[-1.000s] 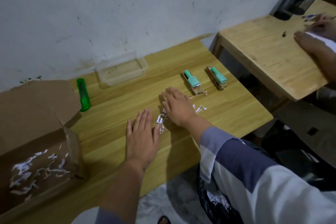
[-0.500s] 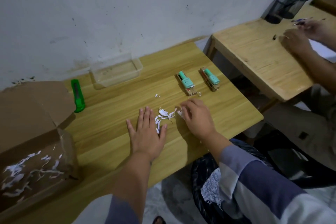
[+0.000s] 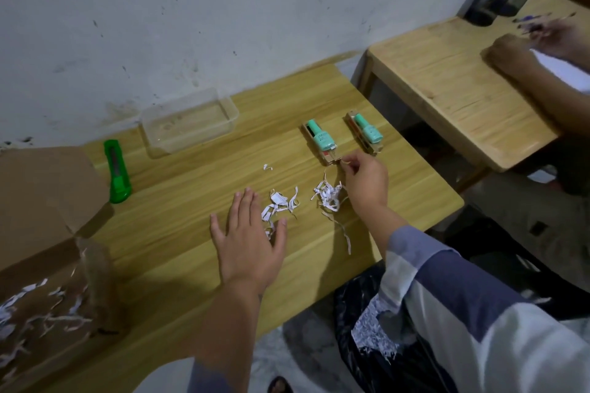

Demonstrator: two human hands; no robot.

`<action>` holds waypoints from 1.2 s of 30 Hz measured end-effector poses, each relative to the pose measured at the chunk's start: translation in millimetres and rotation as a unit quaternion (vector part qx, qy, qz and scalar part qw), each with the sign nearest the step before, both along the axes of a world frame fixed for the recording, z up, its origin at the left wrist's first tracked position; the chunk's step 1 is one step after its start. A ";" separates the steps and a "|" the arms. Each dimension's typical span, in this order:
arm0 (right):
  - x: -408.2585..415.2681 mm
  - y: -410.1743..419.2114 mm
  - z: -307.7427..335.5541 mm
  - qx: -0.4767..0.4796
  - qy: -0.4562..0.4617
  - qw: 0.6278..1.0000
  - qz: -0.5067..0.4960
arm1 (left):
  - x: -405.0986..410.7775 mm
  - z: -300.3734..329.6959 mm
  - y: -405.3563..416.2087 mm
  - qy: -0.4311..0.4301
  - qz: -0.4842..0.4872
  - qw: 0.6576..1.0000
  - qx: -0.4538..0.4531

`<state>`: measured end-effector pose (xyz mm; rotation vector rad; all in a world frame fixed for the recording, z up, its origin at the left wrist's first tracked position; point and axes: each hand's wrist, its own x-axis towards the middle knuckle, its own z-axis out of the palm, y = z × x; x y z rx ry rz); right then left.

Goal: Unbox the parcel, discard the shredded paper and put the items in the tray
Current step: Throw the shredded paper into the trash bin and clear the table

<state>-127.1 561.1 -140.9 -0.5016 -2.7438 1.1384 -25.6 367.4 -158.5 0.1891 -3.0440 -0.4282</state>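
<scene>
Thin white strips of shredded paper (image 3: 327,196) lie in loose curls on the pale wooden tabletop (image 3: 178,201) between your two hands, one clump against the thumb side of your right hand (image 3: 364,182), a second, flatter clump (image 3: 277,204) just past the index finger of your left hand (image 3: 247,244), and one stray curl (image 3: 266,167) further out ahead of the left fingertips. A long strip trails back along your right wrist.

Your right hand is curled, thumb and forefinger pinched on a small strip right at the near end of the left mint-green bottle in its brown card box (image 3: 321,142). The second mint-green bottle in a matching box (image 3: 367,134) lies just beyond the knuckles of that hand, apart from it.

Your left hand lies flat on the table, fingers straight and spread wide, holding nothing; its thumb just touches the near strips.

The clear rectangular plastic tray (image 3: 188,121) sits well ahead of your left hand, against the wall. A green utility knife (image 3: 117,172) lies out to the left of that hand, and further left stands the open brown cardboard parcel (image 3: 44,233) with shreds inside. Below your right forearm, a black plastic bag (image 3: 360,322) off the table edge holds more shreds.
</scene>
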 end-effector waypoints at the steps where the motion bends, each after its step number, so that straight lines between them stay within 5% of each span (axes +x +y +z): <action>1: 3.8 1.8 0.2 0.010 -0.007 1.000 0.011 | -0.1 0.0 0.4 0.000 0.000 1.000 0.000; 19: 13.1 2.6 5.5 0.026 -0.014 0.999 0.043 | -0.3 0.0 1.9 0.004 0.007 1.000 -0.011; 32: 15.5 -61.6 24.5 0.132 0.039 0.949 0.284 | 1.7 1.8 1.6 -0.003 0.008 1.000 -0.008; 36: -4.8 -85.7 17.4 0.173 -0.040 0.898 0.402 | 0.1 1.4 0.7 -0.002 0.016 1.000 0.009</action>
